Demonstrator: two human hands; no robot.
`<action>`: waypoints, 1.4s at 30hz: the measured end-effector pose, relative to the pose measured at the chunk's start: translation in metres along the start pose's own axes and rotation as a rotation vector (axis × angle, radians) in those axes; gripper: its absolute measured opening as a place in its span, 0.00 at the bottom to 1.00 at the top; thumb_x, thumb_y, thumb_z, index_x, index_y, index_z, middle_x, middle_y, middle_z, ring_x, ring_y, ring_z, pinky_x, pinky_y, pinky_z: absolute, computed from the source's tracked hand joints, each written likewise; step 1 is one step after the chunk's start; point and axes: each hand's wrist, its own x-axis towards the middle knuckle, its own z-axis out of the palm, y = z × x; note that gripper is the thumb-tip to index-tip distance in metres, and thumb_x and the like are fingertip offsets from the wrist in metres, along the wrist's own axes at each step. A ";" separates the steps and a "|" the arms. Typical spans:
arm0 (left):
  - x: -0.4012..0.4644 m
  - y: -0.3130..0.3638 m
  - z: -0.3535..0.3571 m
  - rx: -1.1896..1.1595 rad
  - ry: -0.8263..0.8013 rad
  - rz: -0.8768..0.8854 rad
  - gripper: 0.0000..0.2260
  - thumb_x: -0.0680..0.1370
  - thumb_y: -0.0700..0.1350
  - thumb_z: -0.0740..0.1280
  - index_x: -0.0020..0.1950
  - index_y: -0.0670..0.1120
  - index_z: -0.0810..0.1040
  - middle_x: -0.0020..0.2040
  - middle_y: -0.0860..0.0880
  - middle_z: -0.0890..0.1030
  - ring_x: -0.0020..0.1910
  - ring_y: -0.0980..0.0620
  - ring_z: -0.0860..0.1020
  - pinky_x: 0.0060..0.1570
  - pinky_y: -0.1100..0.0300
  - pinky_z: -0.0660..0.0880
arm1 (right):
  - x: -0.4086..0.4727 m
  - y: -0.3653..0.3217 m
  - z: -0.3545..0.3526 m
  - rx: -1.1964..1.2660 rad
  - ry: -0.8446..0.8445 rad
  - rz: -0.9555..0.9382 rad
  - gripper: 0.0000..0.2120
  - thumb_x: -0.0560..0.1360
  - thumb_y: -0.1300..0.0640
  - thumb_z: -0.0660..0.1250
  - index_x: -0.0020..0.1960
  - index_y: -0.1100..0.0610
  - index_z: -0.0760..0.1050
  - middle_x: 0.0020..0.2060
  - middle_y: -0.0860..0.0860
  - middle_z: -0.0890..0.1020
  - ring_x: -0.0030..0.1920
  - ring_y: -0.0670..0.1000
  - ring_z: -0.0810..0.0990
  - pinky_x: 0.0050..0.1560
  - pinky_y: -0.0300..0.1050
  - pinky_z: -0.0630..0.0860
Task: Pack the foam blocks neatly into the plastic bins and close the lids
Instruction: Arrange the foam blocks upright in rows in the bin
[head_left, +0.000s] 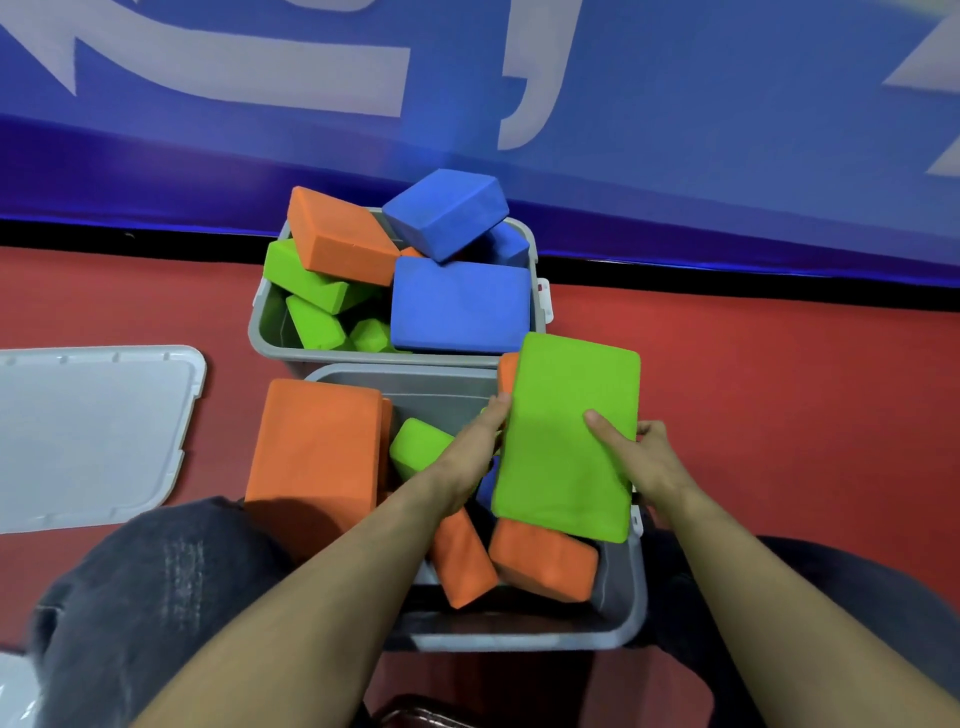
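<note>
near bin (631, 613) before far bin (260, 332) | lid (93, 436) left | blocks in both

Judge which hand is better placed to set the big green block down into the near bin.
Right. The right hand grips the green block at its edge, thumb on top. The left hand only touches the other edge, fingers reaching into the near bin. A judgement.
</note>
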 end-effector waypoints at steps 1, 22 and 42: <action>0.000 -0.003 0.004 0.013 -0.016 -0.024 0.27 0.81 0.67 0.55 0.74 0.55 0.71 0.66 0.62 0.75 0.65 0.60 0.72 0.76 0.49 0.60 | 0.000 0.003 0.000 -0.002 0.030 0.021 0.35 0.71 0.38 0.75 0.63 0.58 0.62 0.56 0.51 0.78 0.56 0.53 0.81 0.61 0.55 0.78; -0.014 0.004 -0.121 1.037 0.515 0.352 0.28 0.80 0.57 0.66 0.75 0.43 0.69 0.73 0.41 0.71 0.74 0.42 0.68 0.74 0.48 0.62 | -0.018 -0.046 0.162 -0.754 -0.010 -0.714 0.31 0.75 0.43 0.73 0.73 0.55 0.71 0.71 0.51 0.74 0.70 0.54 0.73 0.72 0.48 0.67; 0.022 0.009 -0.200 1.772 0.220 0.030 0.65 0.61 0.79 0.67 0.82 0.51 0.33 0.82 0.42 0.38 0.81 0.42 0.37 0.77 0.36 0.37 | 0.088 -0.025 0.248 -0.985 -0.433 -0.212 0.48 0.64 0.34 0.78 0.75 0.55 0.65 0.69 0.56 0.77 0.68 0.58 0.76 0.65 0.48 0.74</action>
